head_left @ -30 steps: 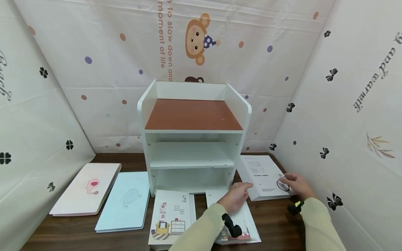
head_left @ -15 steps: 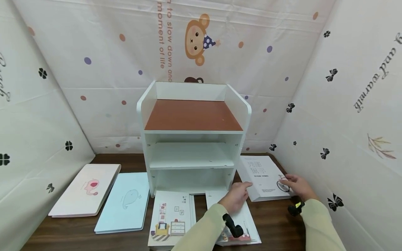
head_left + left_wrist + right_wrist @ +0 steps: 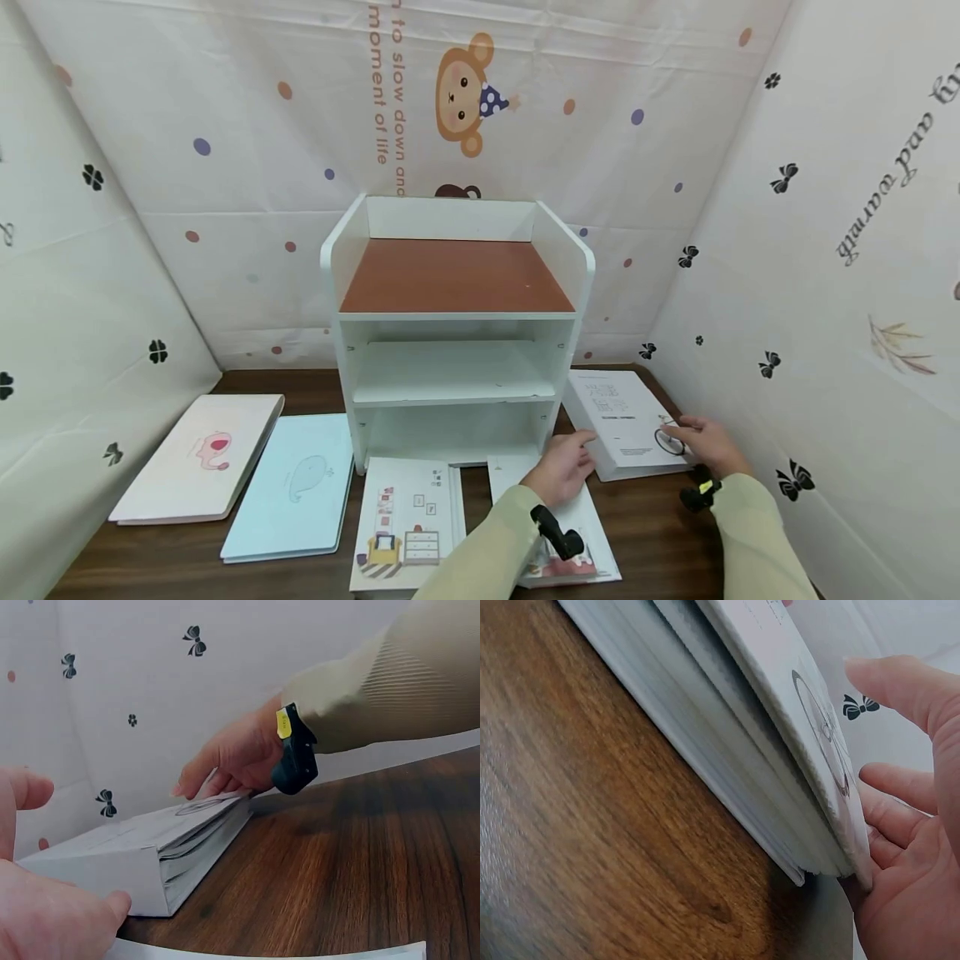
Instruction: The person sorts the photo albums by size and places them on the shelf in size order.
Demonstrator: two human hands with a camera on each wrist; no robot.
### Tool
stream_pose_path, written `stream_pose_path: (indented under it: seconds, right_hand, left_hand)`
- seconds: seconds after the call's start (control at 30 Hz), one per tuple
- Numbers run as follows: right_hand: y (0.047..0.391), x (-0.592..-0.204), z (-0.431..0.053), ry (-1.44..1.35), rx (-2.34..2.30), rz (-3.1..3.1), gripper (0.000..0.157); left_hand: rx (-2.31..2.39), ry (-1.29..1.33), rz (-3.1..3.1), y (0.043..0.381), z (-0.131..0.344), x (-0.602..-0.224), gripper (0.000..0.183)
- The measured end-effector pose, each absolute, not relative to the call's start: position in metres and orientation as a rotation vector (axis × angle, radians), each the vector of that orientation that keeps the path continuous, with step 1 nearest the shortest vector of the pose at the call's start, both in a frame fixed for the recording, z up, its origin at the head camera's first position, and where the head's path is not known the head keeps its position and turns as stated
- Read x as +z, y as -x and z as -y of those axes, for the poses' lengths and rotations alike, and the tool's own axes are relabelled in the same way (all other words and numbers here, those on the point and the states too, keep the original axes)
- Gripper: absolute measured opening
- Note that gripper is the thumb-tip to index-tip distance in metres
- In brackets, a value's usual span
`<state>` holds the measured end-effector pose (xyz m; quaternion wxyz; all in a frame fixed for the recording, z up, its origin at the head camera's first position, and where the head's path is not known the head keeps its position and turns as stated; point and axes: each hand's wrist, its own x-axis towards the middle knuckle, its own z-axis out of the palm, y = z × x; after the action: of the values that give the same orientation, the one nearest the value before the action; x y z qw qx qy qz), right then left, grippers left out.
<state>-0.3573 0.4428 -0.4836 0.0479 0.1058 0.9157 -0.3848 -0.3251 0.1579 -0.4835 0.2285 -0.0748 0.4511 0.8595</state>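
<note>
A thick white book (image 3: pixel 622 425) with a bicycle drawing on its cover lies on the table, right of the white shelf unit. My left hand (image 3: pixel 561 468) reaches to its left side, index finger at the upper edge; in the left wrist view the lower fingers (image 3: pixel 112 906) meet the spine (image 3: pixel 97 874). At the opposite edge is my right hand (image 3: pixel 712 443), its thumb over the cover. The right wrist view shows that thumb (image 3: pixel 885 679) clear of the cover and the other fingers along the book's edge. Below my left wrist lies a white picture-covered book (image 3: pixel 570 550).
The white shelf unit (image 3: pixel 453 400), with a brown top board, stands at the back centre. A white book with a furniture drawing (image 3: pixel 408 517) lies before it. Further left are a pale blue whale book (image 3: pixel 300 492) and a white elephant book (image 3: pixel 206 454). Fabric walls enclose the table.
The whole scene sits slightly farther left in the head view. Both hands stay at the sides of the thick white book, which keeps its place on the table.
</note>
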Motion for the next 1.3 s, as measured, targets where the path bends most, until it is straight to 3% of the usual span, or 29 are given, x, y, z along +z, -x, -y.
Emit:
stream_pose_path:
  seconds: [0.23, 0.47, 0.57, 1.0, 1.3]
  right_hand:
    - [0.357, -0.482, -0.439, -0.347, -1.222, -2.752, 0.091]
    - [0.36, -0.474, -0.443, -0.463, -1.179, -2.741, 0.102]
    - [0.36, -0.471, -0.442, -0.5, -1.177, -2.734, 0.101]
    - [0.356, -0.458, -0.447, -0.442, -1.099, -2.757, 0.094]
    - [0.347, -0.465, -0.447, -0.478, -1.473, -2.615, 0.078]
  left_hand:
    - [2.362, 0.215, -1.258, 0.327, -0.157, -0.481, 0.069]
    - [2.334, 0.125, -1.352, 0.327, -0.16, -0.477, 0.057]
    - [2.296, 0.106, -1.402, 0.326, -0.161, -0.477, 0.06]
    - [2.259, 0.128, -1.481, 0.327, -0.16, -0.479, 0.075]
    - [2.322, 0.124, -1.453, 0.325, -0.164, -0.476, 0.078]
